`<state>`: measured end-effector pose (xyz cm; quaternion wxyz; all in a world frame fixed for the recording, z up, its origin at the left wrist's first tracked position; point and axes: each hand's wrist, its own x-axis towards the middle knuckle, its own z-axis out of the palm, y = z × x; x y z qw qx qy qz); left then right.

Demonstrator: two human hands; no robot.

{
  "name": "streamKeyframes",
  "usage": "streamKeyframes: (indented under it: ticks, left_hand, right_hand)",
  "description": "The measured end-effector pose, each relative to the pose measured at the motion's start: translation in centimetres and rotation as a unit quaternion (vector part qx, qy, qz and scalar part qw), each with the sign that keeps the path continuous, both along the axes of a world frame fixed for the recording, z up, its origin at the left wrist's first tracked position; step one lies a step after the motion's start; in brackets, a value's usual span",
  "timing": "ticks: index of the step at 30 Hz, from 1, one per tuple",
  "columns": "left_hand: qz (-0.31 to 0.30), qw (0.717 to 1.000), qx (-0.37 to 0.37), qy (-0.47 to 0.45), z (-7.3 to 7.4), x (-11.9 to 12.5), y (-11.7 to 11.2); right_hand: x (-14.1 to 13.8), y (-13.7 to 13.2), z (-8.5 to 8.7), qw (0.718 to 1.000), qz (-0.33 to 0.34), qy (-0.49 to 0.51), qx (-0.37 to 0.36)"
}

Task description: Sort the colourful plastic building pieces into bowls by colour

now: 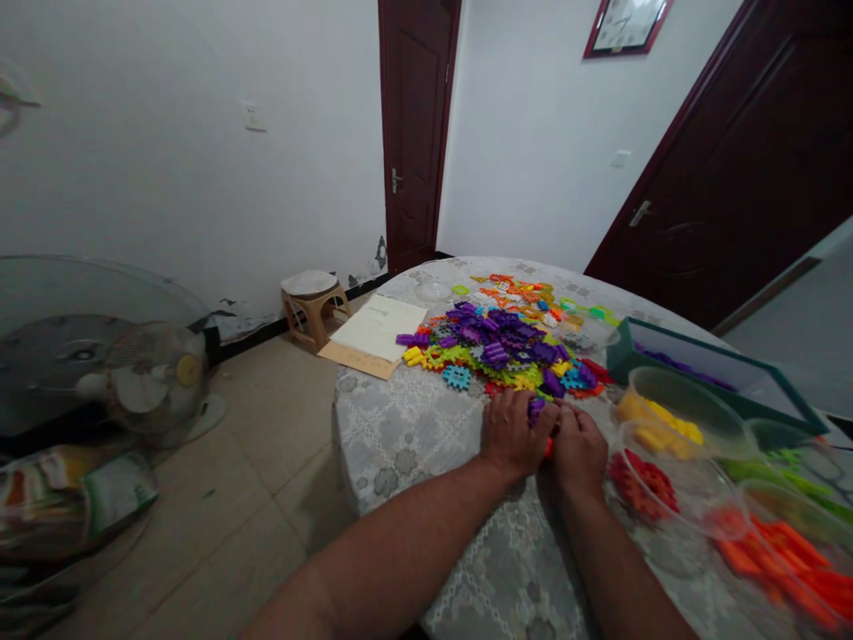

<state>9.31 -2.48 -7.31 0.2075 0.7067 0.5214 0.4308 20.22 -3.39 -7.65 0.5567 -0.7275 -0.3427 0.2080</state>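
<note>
My left hand [512,433] and my right hand [578,449] rest side by side on the round table [413,427], at the near edge of a pile of coloured plastic building pieces [506,342]. Both hands have curled fingers. Between them show a purple piece [537,409] and a bit of a red piece [547,449]. The left fingers close around the purple piece. What the right fingers grip is mostly hidden.
Clear bowls to the right hold sorted pieces: yellow [659,427], red [643,484], orange [786,560], green [779,471]. A teal box [720,369] stands behind them. A paper sheet [377,329] lies at the table's far left. A stool [313,302] and fan [133,373] stand on the floor.
</note>
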Motion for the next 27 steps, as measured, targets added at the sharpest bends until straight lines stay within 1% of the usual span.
streamKeyframes:
  ticks: [4, 7, 9, 14, 17, 20, 24, 27]
  left_hand:
    - [-0.008, 0.999, -0.022, -0.029, 0.3, 0.0, 0.0]
    - [-0.019, 0.996, -0.045, -0.080, 0.2, -0.1, 0.2]
    - [-0.026, 0.992, -0.056, -0.109, 0.0, -0.1, 0.4]
    - [-0.017, 0.986, -0.071, -0.147, -0.5, 0.1, 0.6]
    - [-0.031, 0.987, -0.072, -0.143, -0.3, 0.1, 0.5]
    - [-0.065, 0.990, -0.038, -0.119, -0.2, -0.1, 0.5]
    - [-0.090, 0.991, 0.002, -0.101, -0.2, -0.3, 0.5]
    - [-0.105, 0.990, 0.002, -0.094, -0.4, -0.4, 0.6]
  right_hand:
    - [-0.1, -0.3, 0.6, 1.000, -0.025, -0.003, 0.014]
    - [-0.5, -0.7, 0.9, 0.999, -0.023, 0.025, 0.024]
    - [-1.0, -0.9, 1.1, 0.999, -0.015, 0.026, 0.022]
    - [-1.7, -0.8, 1.3, 0.999, -0.008, 0.046, 0.020]
    - [-1.5, -0.4, 0.9, 0.999, -0.007, 0.048, 0.023]
    - [-1.2, -0.2, 0.7, 1.000, -0.006, 0.023, 0.017]
    - [-1.3, -0.3, 0.9, 1.000, -0.002, 0.021, 0.015]
    - [-1.6, -0.3, 1.2, 0.998, 0.007, 0.047, 0.040]
